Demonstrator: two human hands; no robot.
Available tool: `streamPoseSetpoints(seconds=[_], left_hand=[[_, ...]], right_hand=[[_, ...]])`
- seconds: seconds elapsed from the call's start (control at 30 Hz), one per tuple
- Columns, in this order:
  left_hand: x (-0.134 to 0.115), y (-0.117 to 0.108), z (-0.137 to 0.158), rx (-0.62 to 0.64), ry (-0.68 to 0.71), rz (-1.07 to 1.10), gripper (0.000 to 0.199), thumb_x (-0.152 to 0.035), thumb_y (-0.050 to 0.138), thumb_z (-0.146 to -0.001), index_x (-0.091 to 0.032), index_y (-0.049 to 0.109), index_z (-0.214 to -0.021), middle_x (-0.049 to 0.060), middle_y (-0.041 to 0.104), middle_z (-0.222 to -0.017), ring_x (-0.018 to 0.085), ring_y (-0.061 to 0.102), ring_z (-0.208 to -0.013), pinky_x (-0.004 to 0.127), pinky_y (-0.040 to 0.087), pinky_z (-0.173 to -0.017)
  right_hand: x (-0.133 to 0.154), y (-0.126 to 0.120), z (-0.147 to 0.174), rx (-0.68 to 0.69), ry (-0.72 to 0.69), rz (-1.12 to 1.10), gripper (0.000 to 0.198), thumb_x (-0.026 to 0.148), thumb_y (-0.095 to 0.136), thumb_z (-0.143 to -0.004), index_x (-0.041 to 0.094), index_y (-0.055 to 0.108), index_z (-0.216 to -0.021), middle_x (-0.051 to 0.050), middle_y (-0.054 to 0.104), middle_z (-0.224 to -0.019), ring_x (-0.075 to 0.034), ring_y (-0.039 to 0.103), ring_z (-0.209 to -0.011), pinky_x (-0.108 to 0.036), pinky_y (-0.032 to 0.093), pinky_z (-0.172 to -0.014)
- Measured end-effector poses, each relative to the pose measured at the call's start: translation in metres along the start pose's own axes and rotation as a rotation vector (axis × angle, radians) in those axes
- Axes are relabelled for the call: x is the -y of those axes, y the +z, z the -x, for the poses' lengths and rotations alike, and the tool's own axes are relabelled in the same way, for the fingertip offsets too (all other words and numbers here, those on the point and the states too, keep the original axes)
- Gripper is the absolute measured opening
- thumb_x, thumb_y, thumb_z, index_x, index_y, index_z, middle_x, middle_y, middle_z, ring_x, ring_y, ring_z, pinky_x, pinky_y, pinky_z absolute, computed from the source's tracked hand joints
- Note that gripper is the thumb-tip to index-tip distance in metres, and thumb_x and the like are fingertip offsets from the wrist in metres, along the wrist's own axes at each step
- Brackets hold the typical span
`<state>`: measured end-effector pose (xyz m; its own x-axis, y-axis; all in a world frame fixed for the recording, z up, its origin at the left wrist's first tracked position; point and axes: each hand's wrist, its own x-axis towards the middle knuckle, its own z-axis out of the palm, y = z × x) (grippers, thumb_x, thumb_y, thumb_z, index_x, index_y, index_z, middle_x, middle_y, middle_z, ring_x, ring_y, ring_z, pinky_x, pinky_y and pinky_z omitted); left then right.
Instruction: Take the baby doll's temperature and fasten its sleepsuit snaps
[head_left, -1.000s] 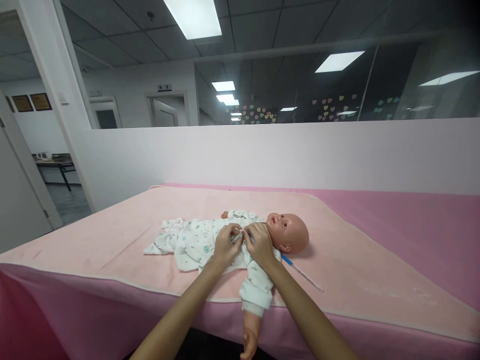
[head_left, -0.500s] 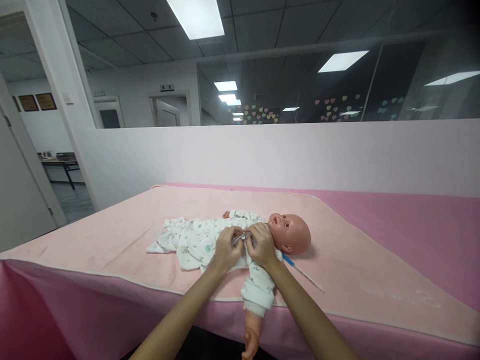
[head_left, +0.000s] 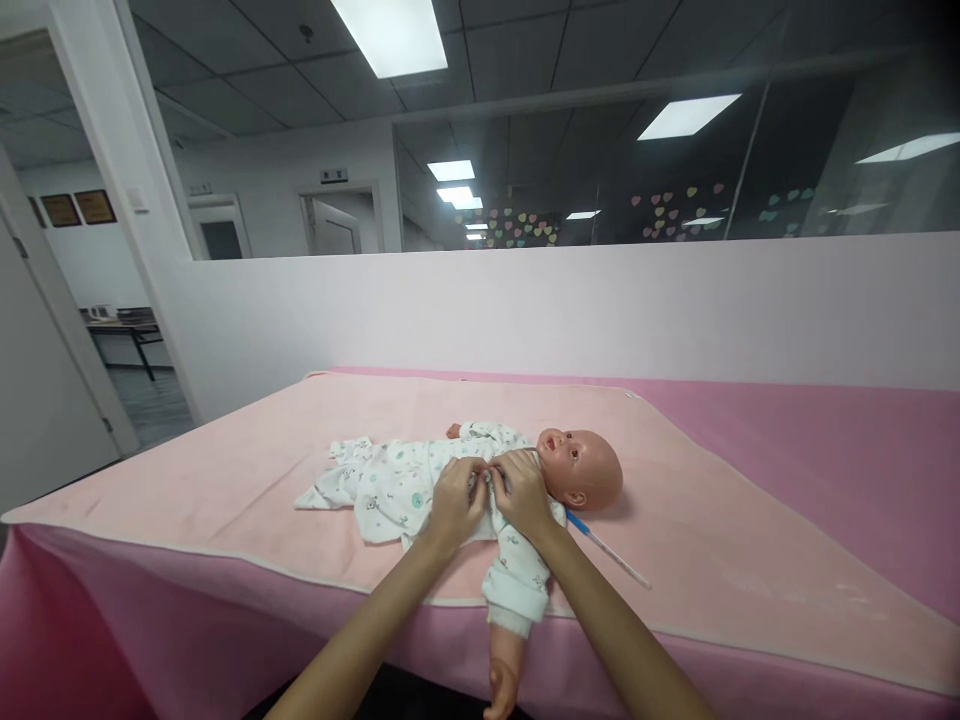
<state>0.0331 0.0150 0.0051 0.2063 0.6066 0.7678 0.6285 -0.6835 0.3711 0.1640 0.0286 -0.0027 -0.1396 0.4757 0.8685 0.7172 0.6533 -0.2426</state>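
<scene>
A baby doll (head_left: 592, 465) lies on its back on a peach mat (head_left: 247, 470), its head to the right. It wears a white printed baby outfit (head_left: 390, 485). Over the doll's chest, my left hand (head_left: 456, 500) pinches the fabric at the front opening. My right hand (head_left: 523, 490) pinches the same spot from the other side, close to the doll's chin. The fingertips of both hands nearly meet, and what lies between them is mostly hidden. One doll arm (head_left: 506, 660) hangs over the mat's near edge.
A thin clear stick with a blue end, apparently a thermometer (head_left: 611, 550), lies beside the doll's shoulder. Pink covering (head_left: 847, 440) shows beyond the mat. A white low wall (head_left: 600, 310) with glass above stands behind, and a doorway opens at left.
My left hand's fingers have closed in slightly on the fabric at the chest. The doll and the right hand stay nearly in place; the view has shifted slightly.
</scene>
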Motion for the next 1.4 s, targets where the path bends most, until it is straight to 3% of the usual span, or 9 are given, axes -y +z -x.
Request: streamPoseSetpoints(seconds=[0.33,0.53,0.63,0.73,0.97,1.2,1.4], left_hand=[[0.000,0.001,0.000,0.049,-0.002,-0.133,0.015,-0.019,0.034,-0.085,-0.019,0.047,-0.080,0.003,0.053,-0.074,0.016,0.048,-0.071,0.031,0.038,-0.067],[0.002,-0.022,0.016,0.066,-0.076,-0.117,0.017,-0.024,0.040,-0.084,-0.020,0.047,-0.098,0.004,0.056,-0.084,0.017,0.051,-0.078,0.032,0.040,-0.071],[0.001,-0.034,0.023,0.048,-0.163,-0.038,0.021,-0.024,0.041,-0.083,-0.022,0.046,-0.103,0.004,0.056,-0.091,0.016,0.052,-0.081,0.030,0.043,-0.071],[-0.001,-0.037,0.023,0.032,-0.218,-0.033,0.019,-0.023,0.041,-0.083,-0.022,0.049,-0.099,0.004,0.056,-0.090,0.016,0.053,-0.079,0.030,0.043,-0.070],[-0.004,-0.036,0.018,0.018,-0.276,-0.224,0.016,-0.024,0.041,-0.083,-0.021,0.055,-0.088,0.002,0.060,-0.087,0.017,0.052,-0.083,0.033,0.039,-0.076],[-0.007,-0.040,0.015,0.087,-0.228,-0.261,0.020,-0.025,0.040,-0.083,-0.021,0.058,-0.092,0.004,0.059,-0.093,0.018,0.051,-0.088,0.033,0.038,-0.078],[0.001,-0.040,0.012,0.077,-0.213,-0.264,0.021,-0.027,0.041,-0.083,-0.021,0.060,-0.092,0.005,0.061,-0.091,0.019,0.053,-0.086,0.034,0.041,-0.076]], right_hand=[[0.002,0.000,-0.002,0.014,0.003,0.011,0.017,0.012,0.041,-0.081,0.020,0.053,-0.072,-0.003,0.054,-0.070,-0.017,0.046,-0.071,-0.031,0.034,-0.068],[0.011,0.001,-0.002,-0.032,-0.076,0.023,0.023,0.004,0.039,-0.076,0.019,0.054,-0.085,-0.006,0.056,-0.082,-0.021,0.047,-0.082,-0.036,0.036,-0.077],[0.021,0.005,-0.007,0.090,-0.228,0.001,0.024,0.004,0.041,-0.073,0.019,0.055,-0.086,-0.006,0.055,-0.081,-0.021,0.047,-0.082,-0.039,0.034,-0.083],[0.026,0.011,-0.012,0.237,-0.301,-0.009,0.018,0.007,0.043,-0.073,0.018,0.055,-0.082,-0.005,0.053,-0.074,-0.019,0.045,-0.075,-0.035,0.036,-0.075],[0.023,0.017,-0.014,0.269,-0.206,-0.014,0.008,0.012,0.046,-0.072,0.017,0.052,-0.073,-0.004,0.049,-0.074,-0.017,0.041,-0.073,-0.031,0.033,-0.068],[0.025,0.015,-0.013,0.272,-0.111,-0.122,0.009,0.010,0.041,-0.075,0.017,0.047,-0.073,-0.003,0.050,-0.073,-0.015,0.042,-0.071,-0.029,0.033,-0.067],[0.023,0.021,-0.014,0.239,-0.123,-0.152,0.013,0.009,0.039,-0.078,0.017,0.049,-0.076,-0.003,0.052,-0.071,-0.016,0.044,-0.071,-0.029,0.033,-0.066]])
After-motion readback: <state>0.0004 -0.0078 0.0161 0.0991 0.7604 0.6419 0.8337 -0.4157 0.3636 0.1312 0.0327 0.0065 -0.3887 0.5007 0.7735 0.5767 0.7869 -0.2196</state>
